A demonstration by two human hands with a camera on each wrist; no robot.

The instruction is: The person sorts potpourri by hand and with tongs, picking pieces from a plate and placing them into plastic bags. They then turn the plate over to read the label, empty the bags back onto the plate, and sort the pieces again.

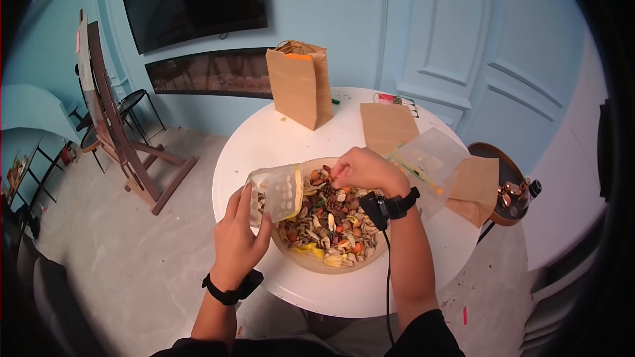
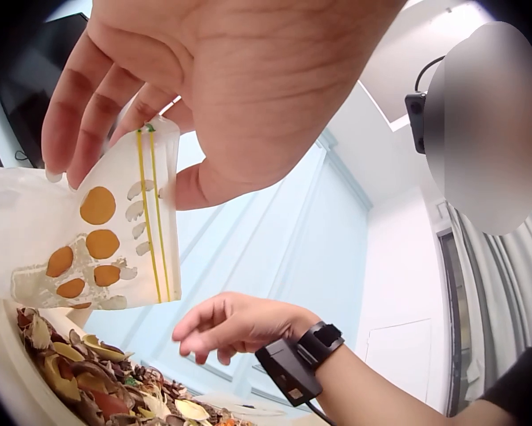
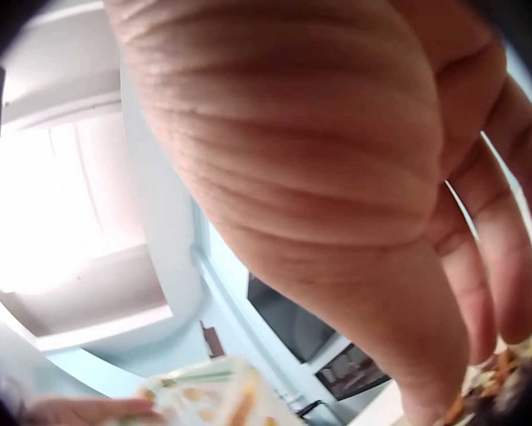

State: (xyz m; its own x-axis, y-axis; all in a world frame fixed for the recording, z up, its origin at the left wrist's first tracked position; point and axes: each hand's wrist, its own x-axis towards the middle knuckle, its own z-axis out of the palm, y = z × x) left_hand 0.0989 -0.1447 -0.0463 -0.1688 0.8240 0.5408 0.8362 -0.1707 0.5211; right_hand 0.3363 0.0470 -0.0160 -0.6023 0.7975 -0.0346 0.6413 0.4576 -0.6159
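My left hand [image 1: 242, 238] grips a clear zip bag [image 1: 286, 193] over the left rim of a wide round bowl [image 1: 281, 251]. In the left wrist view the bag [image 2: 115, 282] hangs tilted between thumb and fingers, with yellow zip lines and printed ovals. Mixed dried pieces [image 1: 331, 228], brown, cream, orange and yellow, fill the bowl. Above its far side is my right hand [image 1: 370, 173], fingers bent downward. In the right wrist view that hand's loosely bent fingers [image 3: 479, 257] reach down beside the pieces [image 3: 497, 382]; nothing held shows, and fingertip contact is unclear.
A brown paper bag [image 1: 297, 89] stands at the table's back. Flat brown paper [image 1: 387, 125], another clear bag [image 1: 433, 158] and a folded paper bag [image 1: 475, 188] lie right of the bowl. A side table [image 1: 493, 152] with a bottle stands beyond; an easel [image 1: 109, 106] is left.
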